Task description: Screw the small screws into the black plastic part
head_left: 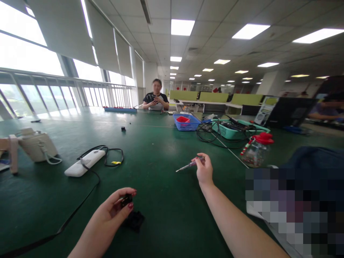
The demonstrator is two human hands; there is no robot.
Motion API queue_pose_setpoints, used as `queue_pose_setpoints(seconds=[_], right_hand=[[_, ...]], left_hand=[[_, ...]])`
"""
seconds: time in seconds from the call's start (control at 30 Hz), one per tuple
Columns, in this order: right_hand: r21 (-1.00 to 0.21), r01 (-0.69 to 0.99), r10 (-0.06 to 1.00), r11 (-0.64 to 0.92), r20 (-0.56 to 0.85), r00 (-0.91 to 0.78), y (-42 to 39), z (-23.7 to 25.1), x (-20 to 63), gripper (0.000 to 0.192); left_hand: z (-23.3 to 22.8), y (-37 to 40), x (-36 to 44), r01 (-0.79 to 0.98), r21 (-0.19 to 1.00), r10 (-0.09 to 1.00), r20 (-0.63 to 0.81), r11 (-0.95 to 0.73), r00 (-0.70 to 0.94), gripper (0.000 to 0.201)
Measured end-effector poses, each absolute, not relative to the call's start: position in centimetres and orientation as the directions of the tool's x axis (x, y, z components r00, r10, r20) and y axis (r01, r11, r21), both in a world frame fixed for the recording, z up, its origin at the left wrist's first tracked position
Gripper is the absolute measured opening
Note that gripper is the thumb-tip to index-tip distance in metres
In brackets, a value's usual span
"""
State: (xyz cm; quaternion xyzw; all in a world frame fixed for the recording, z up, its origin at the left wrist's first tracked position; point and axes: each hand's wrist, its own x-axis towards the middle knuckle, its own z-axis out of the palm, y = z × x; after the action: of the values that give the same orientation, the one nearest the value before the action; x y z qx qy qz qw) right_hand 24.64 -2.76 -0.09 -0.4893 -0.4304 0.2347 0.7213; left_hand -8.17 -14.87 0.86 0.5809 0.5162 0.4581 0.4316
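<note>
Between the thumb and fingers of my left hand is a small black part, mostly covered by the fingers, so its kind does not show. Just beyond the thumb, a black plastic-looking piece lies on the green tabletop. My right hand is closed around the handle of a screwdriver. Its thin metal shaft points left and slightly down over the table, apart from the black part.
On the left are a white power bank-like device with a black strap and a beige bag. To the right stand a red-lidded jar, a blue basket and a teal basket with cables. A person sits across the table.
</note>
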Motion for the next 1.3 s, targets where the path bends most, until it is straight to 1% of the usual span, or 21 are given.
queue_pose_setpoints(seconds=[0.1,0.17,0.3,0.4,0.53,0.73,0.87,0.97,1.07,1.13,1.23,1.3], right_hand=[[-0.906,0.091,0.756,0.414,0.398,0.519,-2.7,-0.2,24.7,0.025],[-0.908,0.095,0.761,0.407,0.395,0.515,-2.7,-0.2,24.7,0.024],[-0.911,0.095,0.765,0.400,0.390,0.512,-2.8,-0.1,24.7,0.024],[-0.911,0.094,0.768,0.401,0.390,0.508,-2.7,-0.2,24.7,0.024],[-0.910,0.091,0.772,0.405,0.393,0.499,-2.7,-0.2,24.6,0.024],[-0.916,0.106,0.779,0.386,0.385,0.495,-3.0,0.0,24.6,0.023],[-0.913,0.091,0.780,0.397,0.388,0.491,-2.8,-0.1,24.6,0.024],[-0.907,0.085,0.774,0.413,0.399,0.491,-2.6,-0.3,24.6,0.025],[-0.907,0.090,0.775,0.412,0.401,0.489,-2.6,-0.2,24.5,0.025],[-0.910,0.090,0.782,0.404,0.395,0.482,-2.6,-0.2,24.5,0.025],[-0.910,0.087,0.784,0.406,0.395,0.478,-2.7,-0.2,24.5,0.025],[-0.910,0.081,0.785,0.408,0.395,0.477,-2.7,-0.2,24.5,0.026]], left_hand=[[1.0,-15.1,-8.0,0.079,0.997,0.997,-0.004,-0.003,0.082,0.049],[1.2,-15.3,-7.8,0.016,0.999,0.995,-0.034,0.032,0.089,0.046],[1.3,-15.3,-7.8,-0.041,0.999,0.995,-0.006,0.010,0.104,0.030],[0.9,-15.0,-8.2,-0.053,0.998,0.992,0.044,-0.038,0.116,0.028],[0.4,-14.6,-9.1,0.035,0.996,0.987,0.081,-0.087,0.138,0.041],[0.5,-14.3,-9.2,0.113,0.992,0.989,0.046,-0.062,0.140,0.038],[0.8,-14.3,-9.0,0.214,0.971,0.987,0.071,-0.102,0.144,0.029],[0.5,-14.4,-9.1,0.192,0.973,0.981,0.095,-0.127,0.170,0.023],[0.2,-14.7,-9.4,0.213,0.963,0.971,0.119,-0.164,0.208,0.027],[0.3,-14.9,-9.6,0.305,0.931,0.961,0.125,-0.200,0.248,0.031],[0.6,-15.1,-9.6,0.461,0.841,0.934,0.135,-0.284,0.330,0.031],[0.7,-15.1,-9.5,0.515,0.791,0.917,0.136,-0.329,0.375,0.031]])
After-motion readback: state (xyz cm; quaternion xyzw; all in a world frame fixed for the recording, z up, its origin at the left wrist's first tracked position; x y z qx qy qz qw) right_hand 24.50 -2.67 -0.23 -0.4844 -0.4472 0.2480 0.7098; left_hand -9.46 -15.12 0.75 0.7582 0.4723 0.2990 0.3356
